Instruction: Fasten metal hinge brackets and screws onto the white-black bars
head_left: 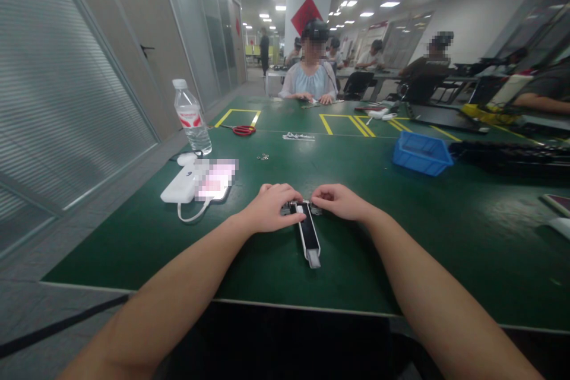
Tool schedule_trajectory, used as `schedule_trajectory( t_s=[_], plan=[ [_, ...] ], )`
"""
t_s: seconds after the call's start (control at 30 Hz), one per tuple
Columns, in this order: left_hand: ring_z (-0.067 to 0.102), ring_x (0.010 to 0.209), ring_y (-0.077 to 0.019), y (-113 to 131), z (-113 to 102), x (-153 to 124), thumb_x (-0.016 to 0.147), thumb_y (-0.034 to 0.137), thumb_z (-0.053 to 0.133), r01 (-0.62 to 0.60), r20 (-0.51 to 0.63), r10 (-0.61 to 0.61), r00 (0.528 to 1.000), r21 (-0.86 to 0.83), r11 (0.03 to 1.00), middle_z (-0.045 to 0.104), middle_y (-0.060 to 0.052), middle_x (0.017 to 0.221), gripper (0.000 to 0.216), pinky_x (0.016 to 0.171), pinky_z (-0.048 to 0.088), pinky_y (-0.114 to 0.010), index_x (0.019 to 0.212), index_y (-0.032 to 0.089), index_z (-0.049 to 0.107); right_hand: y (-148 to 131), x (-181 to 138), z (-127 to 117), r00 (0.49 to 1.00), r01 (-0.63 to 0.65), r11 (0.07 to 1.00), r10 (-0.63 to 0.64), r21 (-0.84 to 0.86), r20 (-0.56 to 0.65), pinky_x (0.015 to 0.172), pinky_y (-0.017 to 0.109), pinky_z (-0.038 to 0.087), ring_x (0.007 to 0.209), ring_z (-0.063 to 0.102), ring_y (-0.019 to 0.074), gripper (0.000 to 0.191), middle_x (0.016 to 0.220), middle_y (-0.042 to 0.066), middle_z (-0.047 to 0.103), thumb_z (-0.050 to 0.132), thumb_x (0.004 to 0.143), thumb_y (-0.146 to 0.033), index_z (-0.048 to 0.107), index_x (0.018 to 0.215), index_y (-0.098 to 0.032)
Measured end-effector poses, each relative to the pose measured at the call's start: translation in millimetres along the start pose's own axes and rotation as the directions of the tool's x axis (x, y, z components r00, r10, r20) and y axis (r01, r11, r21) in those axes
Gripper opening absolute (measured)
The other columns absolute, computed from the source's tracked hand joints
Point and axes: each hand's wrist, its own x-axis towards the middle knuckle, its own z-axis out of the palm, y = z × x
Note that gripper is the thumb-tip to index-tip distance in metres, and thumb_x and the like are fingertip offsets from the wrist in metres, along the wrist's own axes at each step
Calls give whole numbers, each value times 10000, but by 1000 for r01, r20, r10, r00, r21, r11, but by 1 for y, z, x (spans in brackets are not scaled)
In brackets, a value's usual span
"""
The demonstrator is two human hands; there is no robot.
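Observation:
A narrow black and white strip-shaped part lies on the green table, its long side pointing toward me. My left hand rests curled over its far end, fingers pressed on small dark pieces there. My right hand is closed in a pinch at the same far end, just right of the strip. What the fingers hold is too small to make out.
A white power bank with cable, a phone and a water bottle stand at the left. Red scissors, small metal parts and a blue bin lie farther back. People sit at the far side.

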Motion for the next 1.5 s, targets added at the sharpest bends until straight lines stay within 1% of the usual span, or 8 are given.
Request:
schedule_trajectory(
  t_s=[0.27,0.4,0.57,0.8,1.03,1.3,1.4,1.5],
  plan=[
    [528,1041,-232,-1,1,0,843,471,527,-3,-2,3,1000,7,1000,596,-54,1084,334,919,305,-397,1079,240,580,-1,0,1,1000,16,999,-16,-30,2,557,241,402,572,507,107,275,639,4,596,559,786,-412,618,801,-143],
    [527,1041,-235,0,1,0,841,470,526,1,2,-1,1000,8,1000,595,-54,1078,334,922,307,-401,1076,239,582,0,0,1,1000,13,1000,-13,-11,10,551,240,402,570,516,109,287,647,9,609,565,781,-431,609,794,-147],
    [531,1038,-233,0,0,0,844,468,527,-1,0,1,1000,10,1000,600,-54,1077,328,916,311,-395,1070,238,584,1,0,1,999,32,999,-32,-2,16,534,227,389,562,496,99,257,636,2,590,581,776,-403,596,789,-147],
    [531,1043,-232,1,-2,0,848,460,527,2,-2,-2,1000,7,1000,601,-50,1088,330,906,315,-392,1083,234,570,-4,-2,-1,1000,22,999,-22,-49,10,539,234,377,555,474,100,220,625,-7,555,558,786,-370,585,769,-152],
    [515,1059,-240,-1,-2,-1,848,472,517,-9,-11,9,1000,12,1000,587,-67,1117,371,913,317,-403,1130,233,539,-5,-5,-6,999,33,993,-31,-115,15,563,249,389,573,489,115,217,637,0,566,541,799,-370,588,775,-159],
    [509,1069,-235,-4,0,-1,860,442,513,-5,-28,7,1000,59,998,578,-61,1128,352,925,322,-403,1137,226,532,-11,-4,-7,999,38,974,-31,-222,34,582,242,395,587,501,114,149,648,-3,576,520,818,-288,586,796,-157],
    [509,1078,-232,-4,2,-1,889,407,474,25,-33,-22,999,77,997,577,-56,1137,305,939,320,-406,1131,233,539,-14,-8,-4,1000,30,974,-28,-225,11,591,243,397,596,511,116,144,661,1,590,502,832,-272,587,812,-157],
    [503,1092,-232,-6,2,-1,898,372,457,58,-46,-54,997,92,994,576,-52,1142,280,944,325,-410,1128,239,545,-17,-11,0,999,12,965,-24,-263,-43,594,244,391,595,508,117,131,652,-2,581,499,834,-247,594,810,-159]
  ],
)
